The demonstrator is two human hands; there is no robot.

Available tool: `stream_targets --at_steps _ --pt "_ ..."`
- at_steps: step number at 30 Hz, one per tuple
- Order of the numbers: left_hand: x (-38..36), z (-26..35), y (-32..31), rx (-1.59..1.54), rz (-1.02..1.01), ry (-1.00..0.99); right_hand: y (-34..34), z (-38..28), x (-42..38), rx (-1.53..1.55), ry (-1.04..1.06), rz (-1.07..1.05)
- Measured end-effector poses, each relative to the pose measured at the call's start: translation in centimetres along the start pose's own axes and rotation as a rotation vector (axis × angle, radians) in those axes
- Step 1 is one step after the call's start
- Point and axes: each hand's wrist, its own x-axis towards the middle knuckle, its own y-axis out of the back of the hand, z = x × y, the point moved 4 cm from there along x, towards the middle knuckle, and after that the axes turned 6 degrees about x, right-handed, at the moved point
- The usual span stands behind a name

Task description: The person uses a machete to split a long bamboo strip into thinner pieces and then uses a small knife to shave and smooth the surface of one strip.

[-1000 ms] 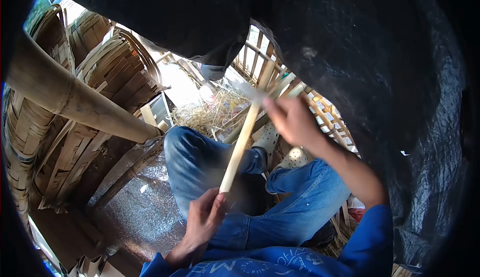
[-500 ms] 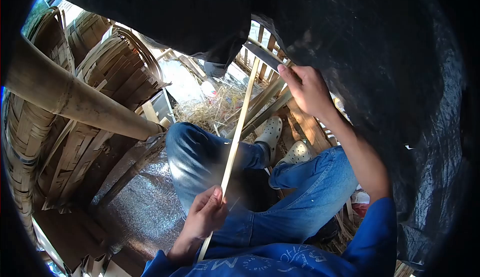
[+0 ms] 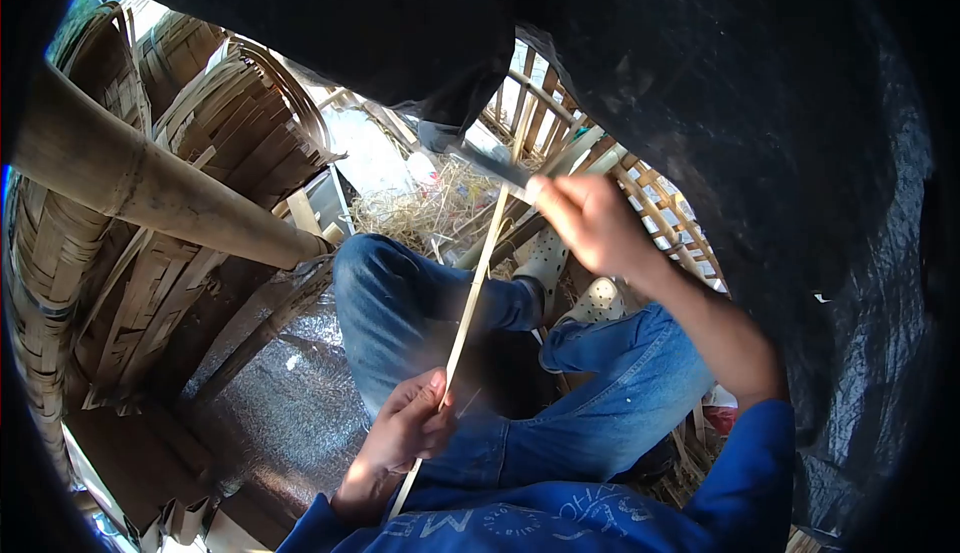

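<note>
A long, pale bamboo strip [image 3: 472, 303] slants up from my lap toward the far wall. Near its lower end my left hand [image 3: 408, 421] is closed round it, thumb on top, over my thigh. My right hand [image 3: 597, 221] grips a knife [image 3: 490, 165], its handle hidden inside the fist. The blade is blurred by motion and lies across the upper part of the strip, pointing up and left. Below the strip are my crossed legs in blue jeans [image 3: 620, 383].
Woven bamboo baskets [image 3: 235, 118] stand at the left behind a thick bamboo pole [image 3: 170, 193]. Black plastic sheeting [image 3: 760, 123] hangs overhead and along the right. Straw and shavings [image 3: 435, 208] cover the ground ahead. A cardboard box [image 3: 135, 463] sits at lower left.
My right hand has moved down and slightly left along the strip with the knife. The left hand has stayed nearly in place. More slatted lattice shows behind the right hand.
</note>
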Motion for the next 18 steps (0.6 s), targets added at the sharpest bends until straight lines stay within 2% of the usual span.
stream_targets --at_steps 5,8,12,16,17,18 --pt "0.7 0.7 -0.4 -0.037 -0.031 -0.004 -2.0 -0.8 -1.4 -0.174 0.024 -0.166" --pt "0.7 0.6 0.1 -0.026 0.006 0.005 -1.4 -0.4 -0.2 -0.032 -0.005 -0.091" --pt "1.1 0.6 -0.3 -0.048 -0.022 -0.001 -1.3 -1.1 -1.0 -0.022 0.029 -0.082" --pt "0.8 1.1 0.0 0.013 0.046 -0.021 -3.1 -0.3 -1.2 -0.08 0.068 -0.115" --pt "0.8 1.2 0.1 0.005 0.044 -0.045 -0.1 0.3 1.0 0.031 -0.116 0.063" --pt "0.6 1.0 0.0 0.004 0.043 -0.04 -0.5 0.4 0.3 0.032 -0.121 0.063"
